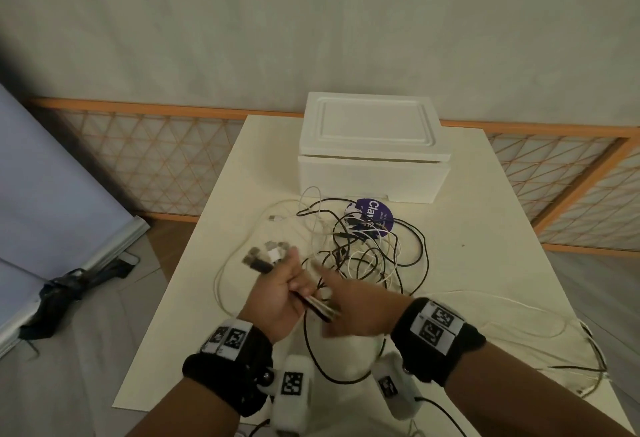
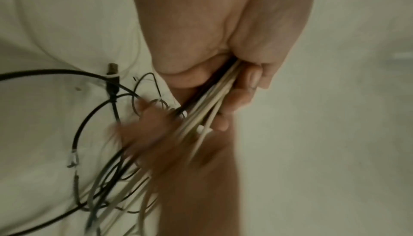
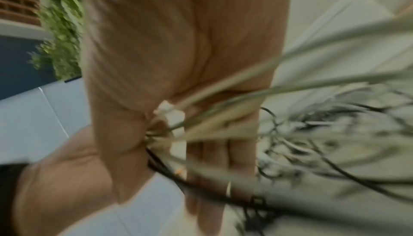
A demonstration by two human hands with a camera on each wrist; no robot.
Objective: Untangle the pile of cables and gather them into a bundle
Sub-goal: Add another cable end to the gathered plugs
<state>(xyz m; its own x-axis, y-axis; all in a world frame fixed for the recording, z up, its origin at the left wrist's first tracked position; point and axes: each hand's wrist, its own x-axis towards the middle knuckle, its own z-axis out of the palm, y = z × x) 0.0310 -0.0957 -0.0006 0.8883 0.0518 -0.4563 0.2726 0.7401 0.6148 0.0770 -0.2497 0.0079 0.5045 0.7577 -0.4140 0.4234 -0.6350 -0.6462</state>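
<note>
Left hand (image 1: 282, 293) clamped round gathered cables (image 1: 363, 246), plug ends (image 1: 266, 256) protruding past thumb; right hand (image 1: 356, 308) alongside, blurred, grip indiscernible; tangle beyond on table (image 1: 485, 228).

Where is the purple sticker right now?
Head view: the purple sticker lies mid-table, just in front of the white box, partly under the cable tangle.

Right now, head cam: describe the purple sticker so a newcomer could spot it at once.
Start at the white lidded box at the far end of the cream table. Just in front of its near face lies a round purple sticker with white lettering, partly under the cable tangle. It is the only coloured item there.
</note>
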